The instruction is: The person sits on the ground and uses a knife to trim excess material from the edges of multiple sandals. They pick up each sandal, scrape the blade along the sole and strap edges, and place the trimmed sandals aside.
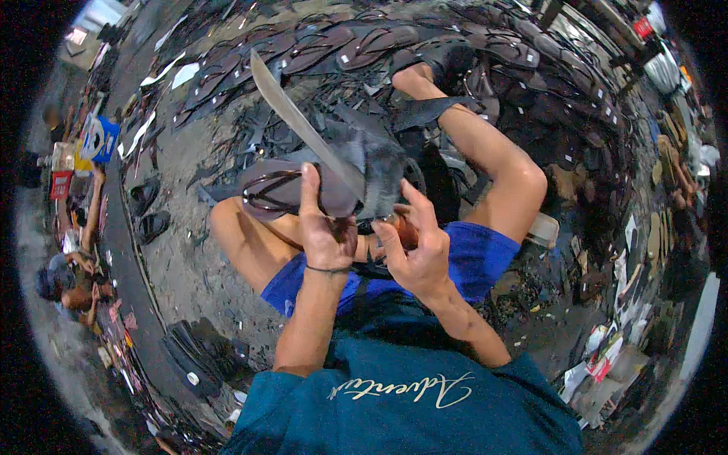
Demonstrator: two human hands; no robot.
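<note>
My left hand point(326, 231) is closed on the heel half of a dark brown flip-flop point(269, 186) with glossy black straps, its thumb lying along the sole. A long curved knife point(292, 110) rises past the sandal, its blade pointing up and to the left. Around its reddish-brown handle point(407, 233) my right hand point(421, 246) is closed, with the index finger reaching forward. The lower blade passes close to the flip-flop's heel edge; whether they touch I cannot tell. Behind the blade is a worn dark grey piece point(385, 171), its material unclear.
Dark offcuts point(303, 129) litter the floor beyond my legs. Rows of finished-looking flip-flops point(379, 47) curve along the far side. A pair of black sandals point(152, 212) lies at left. Other people point(76, 284) sit at the left rim beside a blue box point(106, 140).
</note>
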